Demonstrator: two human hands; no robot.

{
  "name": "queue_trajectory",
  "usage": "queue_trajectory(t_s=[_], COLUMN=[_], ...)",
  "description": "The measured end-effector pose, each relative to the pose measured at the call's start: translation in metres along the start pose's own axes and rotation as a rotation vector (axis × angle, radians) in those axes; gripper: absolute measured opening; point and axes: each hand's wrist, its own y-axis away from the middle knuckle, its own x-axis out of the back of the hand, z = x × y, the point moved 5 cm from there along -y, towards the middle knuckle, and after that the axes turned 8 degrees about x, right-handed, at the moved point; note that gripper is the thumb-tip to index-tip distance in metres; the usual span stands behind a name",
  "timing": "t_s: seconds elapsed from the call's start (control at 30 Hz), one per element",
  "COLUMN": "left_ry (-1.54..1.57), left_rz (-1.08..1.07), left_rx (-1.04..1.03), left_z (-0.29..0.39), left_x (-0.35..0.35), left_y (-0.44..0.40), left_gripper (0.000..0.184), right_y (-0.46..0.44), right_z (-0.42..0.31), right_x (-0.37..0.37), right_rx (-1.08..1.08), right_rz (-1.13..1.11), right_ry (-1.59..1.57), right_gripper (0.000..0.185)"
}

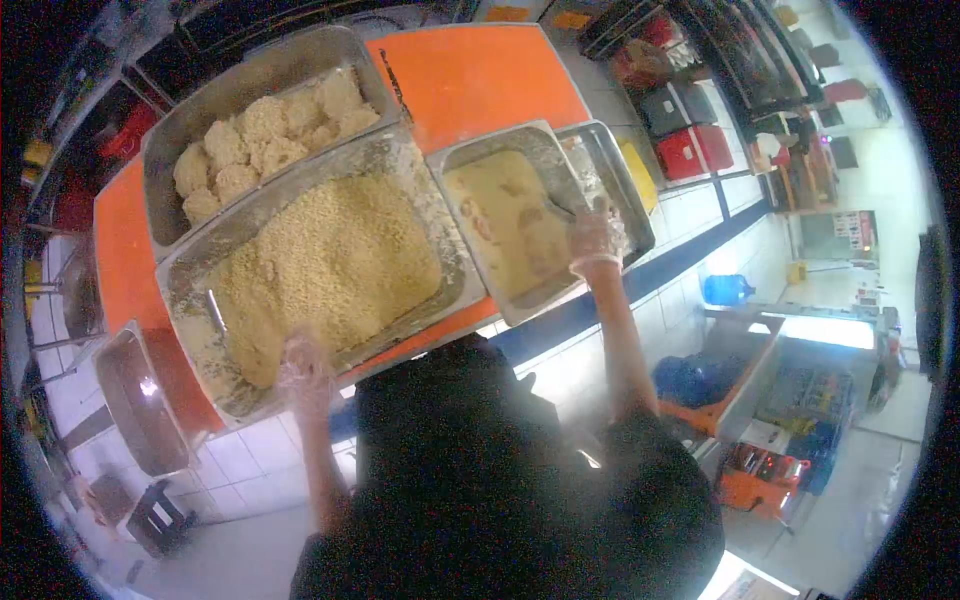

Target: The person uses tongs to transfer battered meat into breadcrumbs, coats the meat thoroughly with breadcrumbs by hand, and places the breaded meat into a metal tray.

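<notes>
My left hand (305, 372), in a clear plastic glove, is at the front edge of a large metal pan (455, 255) of pale crumb coating (335, 245). Motion blurs its fingers. A metal handle (216, 311) sticks up from the crumbs at the left. My right hand (597, 238), also gloved, is at the right rim of a pan (490, 145) of pale yellow batter (505, 225) with pieces lying in it. Its fingers look curled by a thin dark piece (560, 208) whose kind I cannot make out.
Behind the crumbs, a deep metal pan (250, 70) holds several crumb-coated pieces (265, 130). A metal tray (640, 225) lies right of the batter. All rest on an orange table (480, 80). Another metal pan (140, 400) is at the left. Red and dark boxes (690, 150) stand at the back right.
</notes>
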Motion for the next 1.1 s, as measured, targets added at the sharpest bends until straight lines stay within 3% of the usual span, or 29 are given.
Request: queue_trajectory(t_s=[0.07, 0.13, 0.17, 0.23, 0.37, 0.43, 0.47, 0.53, 0.6, 0.63, 0.7, 0.8, 0.83, 0.9, 0.97, 1.03, 1.1], left_ry=[0.050, 0.095, 0.102, 0.103, -0.057, -0.119, -0.020, 0.080, -0.223, -0.224, 0.189, 0.250, 0.270, 0.089, -0.030, -0.154, -0.095], left_rz=[-0.031, -0.047, 0.067, 0.172, 0.261, 0.272, 0.256, 0.243, 0.026, 0.028, 0.061, 0.022, 0.009, 0.263, 0.167, 0.074, 0.238], left_rx=[0.121, 0.249, 0.190, 0.135, 0.077, 0.111, 0.131, 0.155, 0.159, 0.161, 0.384, 0.488, 0.523, 0.200, 0.227, 0.260, 0.238], left_z=[-0.009, -0.002, 0.008, 0.013, -0.020, -0.022, -0.023, -0.026, -0.032, -0.028, -0.034, -0.034, -0.033, -0.008, -0.008, -0.008, -0.002], left_x=[-0.021, -0.017, 0.011, 0.016, -0.024, -0.029, -0.026, -0.027, -0.040, -0.037, -0.032, -0.031, -0.029, 0.002, 0.000, -0.002, 0.007], left_y=[0.007, -0.006, -0.021, -0.018, 0.005, 0.008, 0.004, 0.006, 0.007, 0.002, -0.006, -0.005, -0.005, -0.014, -0.017, -0.020, -0.017], left_gripper=[0.053, 0.052, 0.055, 0.059, 0.056, 0.051, 0.054, 0.057, 0.049, 0.049, 0.038, 0.034, 0.033, 0.031, 0.032, 0.033, 0.039], right_y=[0.003, 0.000, -0.003, -0.016, 0.008, 0.024, 0.039, 0.064, 0.066, 0.068, 0.075, 0.076, 0.074, 0.071, 0.061, 0.051, 0.037], right_z=[0.009, 0.015, 0.017, 0.024, 0.037, 0.060, 0.063, 0.070, 0.074, 0.072, 0.067, 0.058, 0.054, 0.052, 0.039, 0.032, 0.022], right_x=[-0.004, -0.013, -0.022, -0.058, -0.044, -0.042, -0.018, 0.043, 0.035, 0.034, 0.034, 0.048, 0.048, 0.026, -0.005, -0.007, 0.000], right_rx=[0.027, 0.095, 0.120, 0.054, 0.165, 0.052, 0.059, -0.016, -0.061, -0.055, -0.042, 0.007, -0.005, -0.018, 0.424, 0.356, 0.295], right_rz=[-0.293, -0.028, 0.062, 0.083, 0.021, 0.241, 0.232, 0.100, 0.077, 0.051, 0.020, 0.032, -0.062, -0.164, 0.185, 0.163, 0.138], right_ry=[-0.110, -0.053, -0.035, -0.156, -0.039, -0.158, -0.155, -0.465, -0.495, -0.447, -0.399, -0.490, -0.540, -0.586, -0.440, -0.405, -0.370], right_gripper=[0.050, 0.031, 0.026, 0.025, 0.029, 0.033, 0.033, 0.032, 0.032, 0.032, 0.032, 0.029, 0.028, 0.027, 0.032, 0.033, 0.035])
